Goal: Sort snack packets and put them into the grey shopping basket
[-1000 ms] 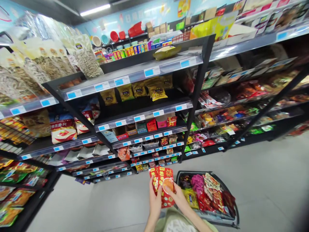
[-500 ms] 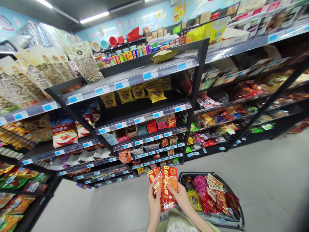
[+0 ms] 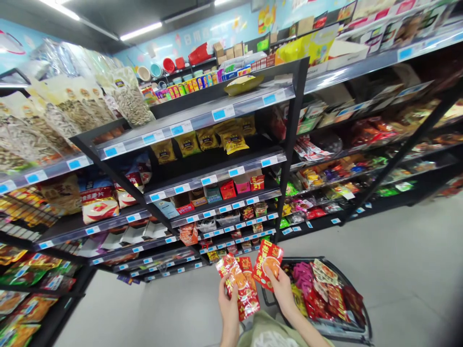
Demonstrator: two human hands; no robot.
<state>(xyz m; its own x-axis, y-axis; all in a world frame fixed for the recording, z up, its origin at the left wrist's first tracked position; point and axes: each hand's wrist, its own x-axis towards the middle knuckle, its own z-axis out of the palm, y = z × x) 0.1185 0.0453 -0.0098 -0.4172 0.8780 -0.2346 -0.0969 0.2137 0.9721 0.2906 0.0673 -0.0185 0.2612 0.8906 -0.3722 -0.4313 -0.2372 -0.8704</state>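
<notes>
My left hand (image 3: 228, 301) is closed on red snack packets (image 3: 246, 284) that overlap in a small fan; how many lie behind one another I cannot tell. My right hand (image 3: 282, 289) pinches a single red snack packet (image 3: 266, 264) with yellow lettering and a picture of food, held up and tilted to the right, apart from the others. Just right of and below that hand, a dark-rimmed shopping basket (image 3: 365, 308) on the floor holds purple packets (image 3: 304, 277), red packets (image 3: 334, 301) and a pale patterned packet (image 3: 324, 271).
A black shelf unit (image 3: 213, 173) stands ahead, with yellow snack bags (image 3: 233, 137) and small boxes on its tiers. Large bags of seeds (image 3: 130, 96) top the left shelf. Shelves of mixed packets (image 3: 325, 178) run along the right. Grey floor (image 3: 170, 308) lies below.
My right hand has moved right and up with one packet, parting it from the packets in my left hand. Those left-hand packets now show spread apart.
</notes>
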